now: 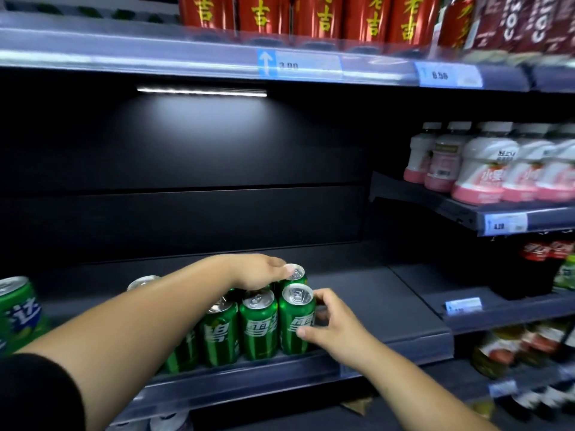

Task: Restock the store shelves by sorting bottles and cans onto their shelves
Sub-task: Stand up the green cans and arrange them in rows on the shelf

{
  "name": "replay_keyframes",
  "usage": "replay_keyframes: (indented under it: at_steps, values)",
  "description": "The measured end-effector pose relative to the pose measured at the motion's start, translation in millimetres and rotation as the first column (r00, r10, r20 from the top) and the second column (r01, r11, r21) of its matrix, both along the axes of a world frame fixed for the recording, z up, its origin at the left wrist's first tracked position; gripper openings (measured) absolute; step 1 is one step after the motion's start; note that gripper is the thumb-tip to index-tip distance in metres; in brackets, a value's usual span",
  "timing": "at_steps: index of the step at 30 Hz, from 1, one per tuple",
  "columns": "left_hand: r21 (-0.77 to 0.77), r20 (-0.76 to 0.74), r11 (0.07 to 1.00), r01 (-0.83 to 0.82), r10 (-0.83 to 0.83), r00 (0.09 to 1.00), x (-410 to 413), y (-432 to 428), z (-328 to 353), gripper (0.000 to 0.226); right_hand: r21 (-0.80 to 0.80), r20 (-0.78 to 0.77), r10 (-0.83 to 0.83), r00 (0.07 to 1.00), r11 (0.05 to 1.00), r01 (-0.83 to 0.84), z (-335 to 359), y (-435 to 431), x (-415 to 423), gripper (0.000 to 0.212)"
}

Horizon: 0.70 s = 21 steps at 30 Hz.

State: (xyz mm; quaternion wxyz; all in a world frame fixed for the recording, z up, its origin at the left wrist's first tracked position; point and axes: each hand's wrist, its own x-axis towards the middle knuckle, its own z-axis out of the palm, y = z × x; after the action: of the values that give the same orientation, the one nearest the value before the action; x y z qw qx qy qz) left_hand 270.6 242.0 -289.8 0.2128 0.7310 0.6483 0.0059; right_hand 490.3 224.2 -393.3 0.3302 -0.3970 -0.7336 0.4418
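Several green soda cans [259, 325] stand in rows on a dark shelf [389, 309] in front of me. My left hand [258, 272] reaches over the group and its fingers rest on the top of a rear green can [295, 275]. My right hand [333, 325] wraps around the side of the front right green can [294, 321], thumb in front and fingers behind. Both cans stand upright on the shelf. My left forearm hides part of the cans on the left.
Another green can [18, 309] stands at the far left. Red cans [317, 17] line the shelf above. White-and-pink bottles [485, 166] and dark cola bottles [541, 262] fill the shelves on the right. The dark shelf is bare to the right of the green cans.
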Motion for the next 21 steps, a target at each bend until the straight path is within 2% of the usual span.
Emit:
replay_keyframes:
  at_steps: [2,4,6,9,12,16,21]
  values:
    - [0.030,-0.003,1.000,0.000,0.000,1.000,-1.4,-4.0,-5.5,0.097,-0.009,0.003,0.005,1.000,1.000,-0.005,0.6,0.8,1.6,0.080]
    - [0.095,0.022,0.995,0.028,-0.030,0.999,-6.8,-12.5,-6.6,0.093,0.029,0.069,-0.007,0.998,1.000,0.005,6.3,2.5,1.1,0.108]
    - [0.133,0.010,0.989,0.062,-0.064,0.998,-15.1,-25.2,-5.3,0.100,0.016,0.126,0.023,0.992,1.000,-0.025,12.3,8.8,-1.2,0.129]
    - [0.106,-0.143,0.990,0.096,-0.080,0.986,-26.2,-46.2,-6.3,0.123,-0.063,0.193,0.111,0.975,0.993,-0.100,17.8,19.3,-10.3,0.152]
    - [0.110,-0.269,0.988,0.110,-0.077,0.960,-28.7,-59.1,-14.8,0.131,-0.089,0.139,0.119,0.983,0.990,-0.107,13.1,20.4,-20.0,0.156]
    - [0.182,-0.263,0.978,0.103,-0.052,0.963,-28.3,-59.8,-19.8,0.127,0.015,0.108,0.080,0.991,0.996,-0.083,5.8,15.3,-23.5,0.140]
    - [0.209,-0.292,0.971,0.113,-0.049,0.955,-29.7,-59.0,-24.4,0.126,0.007,0.147,0.100,0.984,0.995,-0.103,16.5,7.2,-16.2,0.143]
